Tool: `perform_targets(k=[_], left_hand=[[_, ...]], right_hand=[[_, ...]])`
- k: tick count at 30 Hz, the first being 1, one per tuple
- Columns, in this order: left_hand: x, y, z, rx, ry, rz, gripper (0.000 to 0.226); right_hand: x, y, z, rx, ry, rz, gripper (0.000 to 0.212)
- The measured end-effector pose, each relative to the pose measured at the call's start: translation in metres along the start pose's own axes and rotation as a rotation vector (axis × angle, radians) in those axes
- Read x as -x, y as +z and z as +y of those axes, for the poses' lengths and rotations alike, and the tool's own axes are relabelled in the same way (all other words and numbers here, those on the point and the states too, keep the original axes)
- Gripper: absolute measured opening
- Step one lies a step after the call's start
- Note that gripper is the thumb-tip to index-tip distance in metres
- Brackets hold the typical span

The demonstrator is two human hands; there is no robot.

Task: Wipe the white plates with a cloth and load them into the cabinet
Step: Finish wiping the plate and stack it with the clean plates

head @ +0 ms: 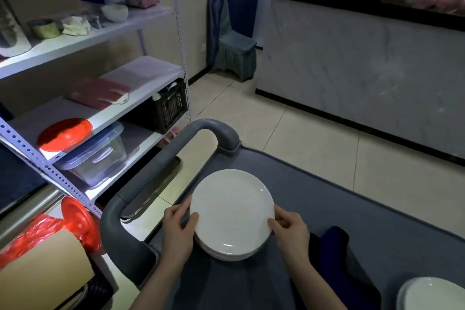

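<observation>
Both hands, left [179, 221] and right [289, 229], grip the plate stack [232, 214] on the cart [327, 184]; blue cloth [334, 246] just right, shelf rack [83, 113] left.

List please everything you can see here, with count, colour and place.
stack of round white plates: one, white, centre of cart
second stack of white plates: one, white, cart's near right corner, cut off
dark blue cloth: one, blue, on cart, right of centre stack
grey plastic cart: one, grey, foreground
white metal shelf rack: one, white, left
round red lid: one, red, middle shelf
clear plastic box: one, clear with blue lid, lower shelf
black plastic crate: one, black, lower shelf, farther back
left-hand grip: one, holds centre stack's left rim
right-hand grip: one, holds its right rim
</observation>
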State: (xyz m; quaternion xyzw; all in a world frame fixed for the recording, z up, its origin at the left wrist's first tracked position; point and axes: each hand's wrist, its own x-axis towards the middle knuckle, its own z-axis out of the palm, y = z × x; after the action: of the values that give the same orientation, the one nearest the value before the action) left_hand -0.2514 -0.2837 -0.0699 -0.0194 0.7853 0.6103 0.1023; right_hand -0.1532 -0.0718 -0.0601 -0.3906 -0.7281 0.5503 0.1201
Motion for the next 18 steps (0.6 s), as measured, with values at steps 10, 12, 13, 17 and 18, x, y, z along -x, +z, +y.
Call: perform_targets(k=[10, 12, 13, 17, 18], left_hand=[[0.016, 0.028, 0.028, -0.149, 0.223, 0.150, 0.031], [0.025, 0.049, 0.042, -0.094, 0.274, 0.053, 0.029], [0.031, 0.062, 0.049, -0.078, 0.282, -0.009, 0.030], [0.061, 0.120, 0.066, -0.087, 0.261, -0.301, 0.031], [0.070, 0.136, 0.067, -0.098, 0.264, -0.371, 0.031]], right_hand=[[-0.002, -0.037, 0.009, -0.079, -0.016, -0.003, 0.020], [0.001, -0.059, 0.018, -0.104, -0.001, 0.049, 0.016], [0.003, -0.072, 0.023, -0.109, 0.005, 0.072, 0.015], [0.019, -0.135, 0.045, -0.120, 0.042, 0.184, 0.015], [0.024, -0.152, 0.050, -0.133, 0.056, 0.212, 0.016]])
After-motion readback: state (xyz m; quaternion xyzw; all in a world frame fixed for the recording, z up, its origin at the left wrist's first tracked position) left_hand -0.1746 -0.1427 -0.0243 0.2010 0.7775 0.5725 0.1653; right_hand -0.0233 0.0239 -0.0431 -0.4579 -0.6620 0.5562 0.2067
